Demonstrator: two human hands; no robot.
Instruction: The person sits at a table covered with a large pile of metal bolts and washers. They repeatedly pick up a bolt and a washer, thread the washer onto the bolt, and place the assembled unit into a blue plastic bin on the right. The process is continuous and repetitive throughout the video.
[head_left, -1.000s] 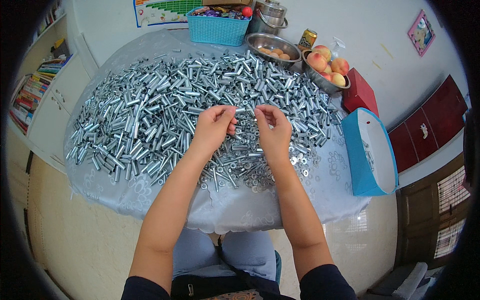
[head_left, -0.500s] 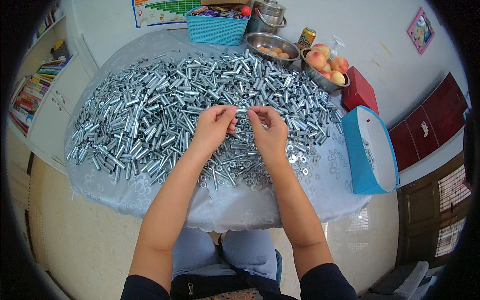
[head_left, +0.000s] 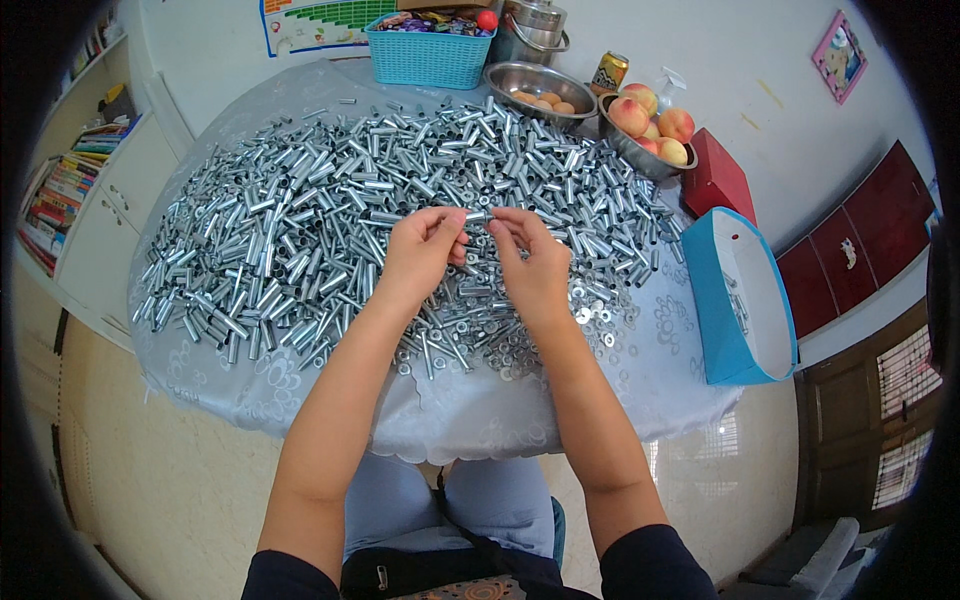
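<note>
My left hand [head_left: 418, 252] is closed, thumb against the fingers, on the left end of a short shiny metal sleeve [head_left: 478, 217]. At the sleeve's right end, my right hand [head_left: 536, 265] pinches with thumb and fingertips. Whether a bolt or nut sits in the sleeve is too small to tell. Both hands are just above a wide heap of loose silvery metal sleeves [head_left: 265, 225] spread over the table. Thin bolts [head_left: 427, 355] lie near my left wrist, and many flat washers [head_left: 597, 325] lie by my right wrist.
A blue fabric box [head_left: 722, 330] holding a few metal pieces stands at the right table edge. Behind the heap are a blue basket [head_left: 430, 62], a steel bowl of eggs [head_left: 530, 75], a bowl of peaches [head_left: 640, 155], a drink can [head_left: 610, 72] and a red box [head_left: 715, 175].
My right hand has tilted slightly, its fingertips now closer around the sleeve's right end. The left hand keeps its grip. The whole view has shifted a little.
</note>
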